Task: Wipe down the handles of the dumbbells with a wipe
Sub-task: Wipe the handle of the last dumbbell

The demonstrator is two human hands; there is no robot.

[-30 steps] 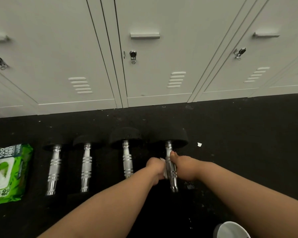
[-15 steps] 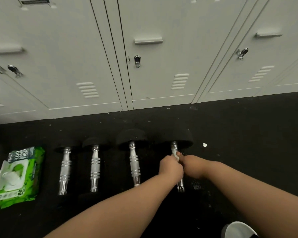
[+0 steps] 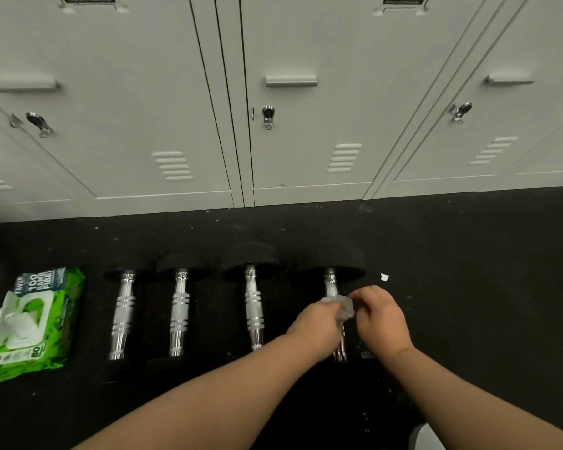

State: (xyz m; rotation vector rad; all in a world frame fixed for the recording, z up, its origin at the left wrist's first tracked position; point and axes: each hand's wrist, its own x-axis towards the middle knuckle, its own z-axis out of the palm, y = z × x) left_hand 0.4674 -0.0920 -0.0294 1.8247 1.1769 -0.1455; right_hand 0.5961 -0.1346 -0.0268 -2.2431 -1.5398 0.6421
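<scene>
At six o'clock two bare forearms reached up from the bottom edge toward the rightmost dumbbell. The left hand lay over the middle of that chrome handle with its fingers curled round a crumpled grey wipe, pressing it against the bar. The right hand sat just beside it at about three o'clock of the handle, its fingers bent toward the wipe's edge; whether they actually pinched it I could not tell. A pale rounded object showed at the lower edge, around five o'clock.

Judging by this, the wiping of the fourth handle was in hand, and the next move likely called for sliding or twisting the wipe along the bar's full length, then shifting left to another handle.

Four dumbbells lay side by side on the black floor, handles pointing toward twelve o'clock: the one being wiped, the third, the second and the first. One green pack of wipes lay at nine o'clock, just beside the first dumbbell, its flap open. One small white scrap lay at one o'clock of the hands. Farthest off, at twelve o'clock, three grey locker doors were fully shown, each with a handle and latch
</scene>
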